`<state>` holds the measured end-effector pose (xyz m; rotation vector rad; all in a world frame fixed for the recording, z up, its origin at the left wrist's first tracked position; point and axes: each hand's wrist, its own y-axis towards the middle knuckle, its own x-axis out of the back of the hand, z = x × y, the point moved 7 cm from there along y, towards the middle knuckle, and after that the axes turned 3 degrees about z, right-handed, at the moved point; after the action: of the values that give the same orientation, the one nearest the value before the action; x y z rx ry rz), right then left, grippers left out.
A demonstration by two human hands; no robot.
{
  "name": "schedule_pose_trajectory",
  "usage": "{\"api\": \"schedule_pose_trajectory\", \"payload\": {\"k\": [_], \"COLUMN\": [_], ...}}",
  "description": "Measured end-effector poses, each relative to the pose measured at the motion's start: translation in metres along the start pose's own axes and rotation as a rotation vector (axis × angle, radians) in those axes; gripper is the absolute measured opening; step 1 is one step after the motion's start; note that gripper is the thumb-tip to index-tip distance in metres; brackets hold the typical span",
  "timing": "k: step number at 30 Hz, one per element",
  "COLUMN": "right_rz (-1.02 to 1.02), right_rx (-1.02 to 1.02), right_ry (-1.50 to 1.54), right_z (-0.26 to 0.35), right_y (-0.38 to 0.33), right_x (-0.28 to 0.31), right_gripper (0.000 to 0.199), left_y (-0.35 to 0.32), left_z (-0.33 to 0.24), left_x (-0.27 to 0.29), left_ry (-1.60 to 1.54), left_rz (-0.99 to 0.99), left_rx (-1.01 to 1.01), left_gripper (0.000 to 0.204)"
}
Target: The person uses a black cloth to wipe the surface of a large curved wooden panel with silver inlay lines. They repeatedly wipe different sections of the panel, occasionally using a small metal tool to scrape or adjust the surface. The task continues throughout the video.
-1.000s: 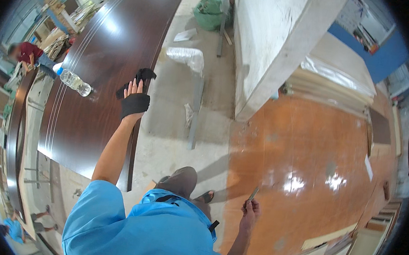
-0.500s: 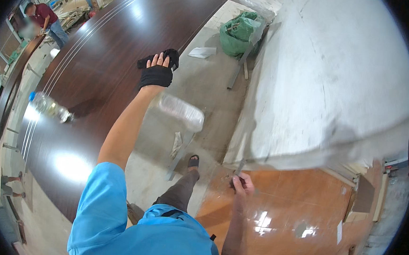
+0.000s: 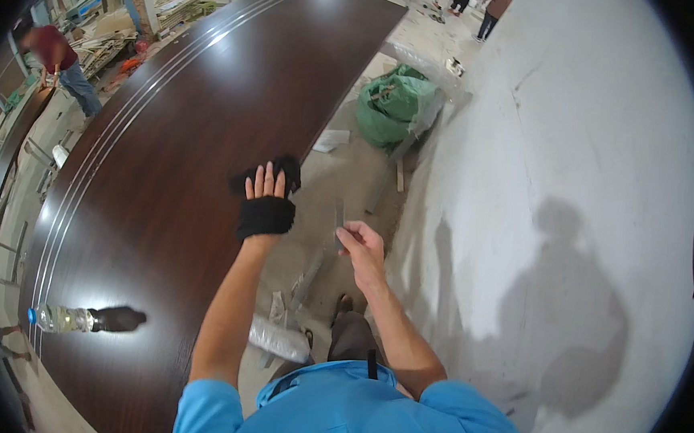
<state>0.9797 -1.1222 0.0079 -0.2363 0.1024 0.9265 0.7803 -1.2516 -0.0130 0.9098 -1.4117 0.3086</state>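
A plastic bottle (image 3: 62,319) is seen lying on its side near the left end of the dark panel. A green sack (image 3: 392,105) is slumped on the concrete floor (image 3: 350,176) beside the grey wall (image 3: 577,152). A person in red (image 3: 56,63) is bent over what may be stacked boards (image 3: 106,43) at far left.

Thin object (image 3: 339,216) in right grip (image 3: 361,246), perhaps blurred
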Motion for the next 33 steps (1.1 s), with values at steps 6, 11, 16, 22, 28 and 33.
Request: {"api": "schedule_pose_trajectory", "payload": {"k": [6, 11, 16, 22, 28, 33], "right_rz": [0.33, 0.488, 0.454, 0.371, 0.318, 0.259], "right_rx": [0.098, 0.079, -0.123, -0.184, -0.127, -0.047], "right_ry": [0.04, 0.272, 0.281, 0.306, 0.2, 0.191], "right_z": [0.035, 0.048, 0.029, 0.042, 0.073, 0.102], "right_y": [0.207, 0.313, 0.358, 0.399, 0.457, 0.535], "right_x": [-0.056, -0.059, -0.001, 0.08, 0.136, 0.148], "right_gripper": [0.013, 0.015, 0.013, 0.013, 0.016, 0.012], "left_y": [0.021, 0.031, 0.019, -0.024, 0.047, 0.253], "left_z": [-0.004, 0.001, 0.014, 0.051, 0.093, 0.064], "left_x": [0.014, 0.023, 0.023, -0.006, -0.032, -0.081], "left_ry": [-0.067, 0.032, 0.07, 0.182, 0.424, 0.069], "left_rz": [-0.067, 0.091, 0.192, 0.218, 0.067, 0.199], "left_rx": [0.159, 0.348, 0.504, 0.448, 0.248, 0.207], "left_gripper": [0.079, 0.082, 0.088, 0.093, 0.1, 0.099]}}
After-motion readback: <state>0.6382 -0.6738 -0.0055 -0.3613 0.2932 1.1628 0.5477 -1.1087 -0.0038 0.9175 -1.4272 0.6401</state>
